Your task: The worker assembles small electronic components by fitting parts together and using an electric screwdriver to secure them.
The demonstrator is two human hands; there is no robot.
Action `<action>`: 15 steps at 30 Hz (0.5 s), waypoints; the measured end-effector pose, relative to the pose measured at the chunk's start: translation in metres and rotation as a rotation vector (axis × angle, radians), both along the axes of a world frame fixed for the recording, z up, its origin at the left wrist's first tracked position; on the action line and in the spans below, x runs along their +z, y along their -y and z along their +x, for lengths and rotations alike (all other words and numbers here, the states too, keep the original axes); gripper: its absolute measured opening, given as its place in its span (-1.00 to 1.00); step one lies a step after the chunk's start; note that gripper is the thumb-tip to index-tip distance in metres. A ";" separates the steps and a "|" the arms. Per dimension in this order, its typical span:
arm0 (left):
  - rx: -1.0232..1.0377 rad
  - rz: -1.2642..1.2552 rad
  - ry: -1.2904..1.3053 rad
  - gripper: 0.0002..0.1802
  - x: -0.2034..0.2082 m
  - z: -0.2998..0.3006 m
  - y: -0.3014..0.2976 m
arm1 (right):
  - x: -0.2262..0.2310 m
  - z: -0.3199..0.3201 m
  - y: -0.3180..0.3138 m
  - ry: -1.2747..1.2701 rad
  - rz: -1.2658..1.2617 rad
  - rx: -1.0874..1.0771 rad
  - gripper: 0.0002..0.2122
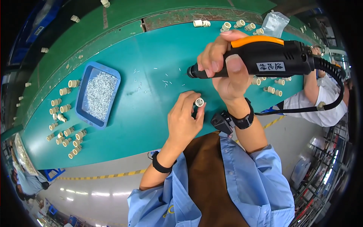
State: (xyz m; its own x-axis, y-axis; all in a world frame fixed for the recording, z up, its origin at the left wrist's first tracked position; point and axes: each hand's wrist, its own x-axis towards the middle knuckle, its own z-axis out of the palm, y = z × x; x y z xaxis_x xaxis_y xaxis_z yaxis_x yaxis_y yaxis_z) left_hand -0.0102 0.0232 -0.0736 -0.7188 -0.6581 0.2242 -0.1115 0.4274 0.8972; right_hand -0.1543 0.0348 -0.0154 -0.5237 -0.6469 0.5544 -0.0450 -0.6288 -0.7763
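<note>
My left hand (181, 123) pinches a small cream round fitting (199, 102) upright between thumb and fingers, its open end with metal inside facing up. In my right hand (232, 77) is a black electric screwdriver (261, 60) with an orange lever. The screwdriver lies nearly level, its nose pointing left, above the fitting and apart from it. Loose small silver pins or screws (166, 83) lie scattered on the green table beyond my left hand. To the left, a blue tray (79, 96) holds a heap of the same silver pieces.
Several cream fittings (64, 90) stand left of the tray. More fittings (239, 24) line the far edge by a clear plastic bag (275, 23). A cable (336, 96) loops from the screwdriver at right, near another person's white sleeve (319, 102). Green table (124, 132) ends before my body.
</note>
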 end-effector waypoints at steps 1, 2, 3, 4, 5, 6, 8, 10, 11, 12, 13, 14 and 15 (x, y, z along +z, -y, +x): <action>-0.003 -0.001 0.000 -0.70 0.000 0.000 0.000 | 0.000 -0.002 0.002 -0.008 0.003 -0.014 -0.61; -0.007 -0.002 0.000 -0.69 0.000 0.000 0.000 | 0.000 -0.003 0.004 -0.016 0.005 -0.027 -0.61; -0.007 -0.001 0.001 -0.69 0.000 0.000 0.000 | -0.001 -0.004 0.006 -0.014 0.006 -0.027 -0.61; -0.007 0.003 -0.002 -0.69 0.000 0.000 0.000 | -0.001 -0.004 0.009 -0.024 0.019 -0.048 -0.60; -0.008 0.006 -0.007 -0.68 0.000 0.000 0.000 | -0.001 -0.005 0.010 -0.034 0.032 -0.069 -0.60; -0.010 0.010 -0.011 -0.68 0.000 -0.001 0.000 | -0.001 -0.005 0.010 -0.045 0.045 -0.091 -0.60; -0.003 0.008 -0.027 -0.67 -0.001 -0.001 0.001 | -0.001 -0.004 0.008 -0.027 0.050 -0.085 -0.60; 0.004 0.003 -0.062 -0.66 -0.001 -0.002 0.001 | -0.001 -0.003 0.002 0.005 0.060 -0.079 -0.59; 0.005 0.003 -0.062 -0.66 0.000 -0.002 0.001 | -0.001 -0.002 -0.001 0.005 0.060 -0.078 -0.59; 0.002 0.022 -0.041 -0.66 0.001 -0.001 0.001 | 0.000 0.000 -0.005 0.016 0.052 -0.052 -0.59; -0.002 0.041 -0.019 -0.67 0.002 0.000 0.001 | 0.000 0.002 -0.008 0.027 0.045 -0.027 -0.58; -0.005 0.059 0.002 -0.67 0.002 0.001 0.001 | 0.000 0.003 -0.011 0.039 0.037 -0.001 -0.58; -0.004 0.059 0.003 -0.67 0.002 0.001 0.001 | 0.000 0.004 -0.012 0.040 0.037 0.000 -0.58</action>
